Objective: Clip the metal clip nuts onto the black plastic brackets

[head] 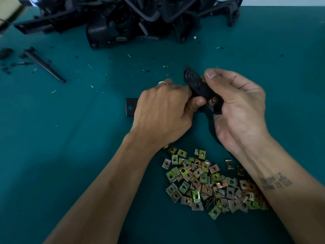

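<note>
Both hands up over the teal table (70, 138), working one black bracket (197, 85) btwn them. Left hand (163, 111) curled round the bracket's lower-left side, thumb tip pressed on its near face, other fingers wrapped behind. Ring (162, 83) on one left finger. Right hand (241, 106) curled round the bracket's right edge: thumb up top beside the round boss w/ hole, remaining fingers cupping the lower end from behind. A brass-coloured clip nut (213, 100) sits on the bracket's lower end, just right of the left thumb tip, inside the right hand's curl. Something brassy also shows just under the right thumb tip; can't tell what.

Loose clip nut pile (207, 184) lies near, below both wrists, btwn the forearms. A flat black plate (131, 107) w/ a hole pokes out just left of the left knuckles. Heap of black brackets (133, 20) well beyond the fingertips. Black rod (44, 66) and scraps far left.
</note>
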A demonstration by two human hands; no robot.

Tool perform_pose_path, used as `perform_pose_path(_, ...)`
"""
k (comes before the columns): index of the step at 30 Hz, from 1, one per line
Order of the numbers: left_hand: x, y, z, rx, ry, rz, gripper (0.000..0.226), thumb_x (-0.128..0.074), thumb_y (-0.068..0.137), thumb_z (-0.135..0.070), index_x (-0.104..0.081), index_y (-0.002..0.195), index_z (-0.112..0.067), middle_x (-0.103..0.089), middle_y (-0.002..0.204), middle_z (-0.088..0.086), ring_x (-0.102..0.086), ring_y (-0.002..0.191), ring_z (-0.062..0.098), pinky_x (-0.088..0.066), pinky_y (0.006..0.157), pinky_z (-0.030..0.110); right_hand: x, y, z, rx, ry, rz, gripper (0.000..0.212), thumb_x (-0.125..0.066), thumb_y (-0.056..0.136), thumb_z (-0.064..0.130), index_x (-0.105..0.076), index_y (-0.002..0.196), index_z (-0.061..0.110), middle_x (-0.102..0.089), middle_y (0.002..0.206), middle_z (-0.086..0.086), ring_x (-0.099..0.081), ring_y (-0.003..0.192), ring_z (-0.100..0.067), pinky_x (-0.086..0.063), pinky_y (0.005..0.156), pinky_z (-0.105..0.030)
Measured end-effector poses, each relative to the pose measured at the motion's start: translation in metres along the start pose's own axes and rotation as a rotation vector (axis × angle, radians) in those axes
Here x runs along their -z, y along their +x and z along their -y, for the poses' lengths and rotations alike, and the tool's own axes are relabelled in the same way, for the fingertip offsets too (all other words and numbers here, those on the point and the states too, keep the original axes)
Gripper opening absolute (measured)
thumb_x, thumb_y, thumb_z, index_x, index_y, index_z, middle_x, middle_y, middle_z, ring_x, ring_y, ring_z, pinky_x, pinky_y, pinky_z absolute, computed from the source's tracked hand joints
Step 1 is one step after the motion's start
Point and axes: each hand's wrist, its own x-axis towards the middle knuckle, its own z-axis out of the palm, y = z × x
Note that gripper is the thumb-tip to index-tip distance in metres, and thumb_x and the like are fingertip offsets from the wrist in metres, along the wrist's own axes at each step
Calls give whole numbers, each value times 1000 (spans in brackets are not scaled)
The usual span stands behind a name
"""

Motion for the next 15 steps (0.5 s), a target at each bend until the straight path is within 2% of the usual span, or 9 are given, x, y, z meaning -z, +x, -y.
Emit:
perform_pose_path(4, 0, 0, 0, -5, -7, -3, 42, -40, 101, -51, -34, 73, -21, -39, 68, -6, -58, 74, 35, -21, 56, 33, -2, -2, -1, 5, 22, -34, 5, -74, 88, 3, -71, 87, 1, -71, 85, -18, -66, 79, -32, -50, 54, -30)
perform_pose_path(8, -1, 0, 0, -4, -14, 12, 41, -40, 101, -51, -35, 73, -21, -55, 68, 2, -58, 75, 35, -20, 56, 33, -3, -2, -3, 26, 31, -35, 8, -75, 88, 3, -69, 83, 3, -73, 80, -13, -67, 74, -26, -49, 54, -28)
perform_pose_path(11, -1, 0, 0, 5, -22, 16, 40, -38, 101, -52, -37, 75, -22, -57, 69, 2, -59, 76, 35, -20, 57, 33, -2, -1, -6, 54, 15, -22, 10, -76, 87, 2, -71, 79, 5, -74, 77, -11, -67, 71, -23, -49, 55, -29)
perform_pose_path(15, 0, 0, 1, 14, -21, 52, 51, -32, 100, -56, -52, 74, -16, -62, 73, 2, -58, 78, 33, -22, 57, 34, 0, 0, -10, 128, -74, 18, 20, -75, 88, 3, -72, 72, 13, -70, 73, -7, -58, 72, -25, -43, 60, -35)
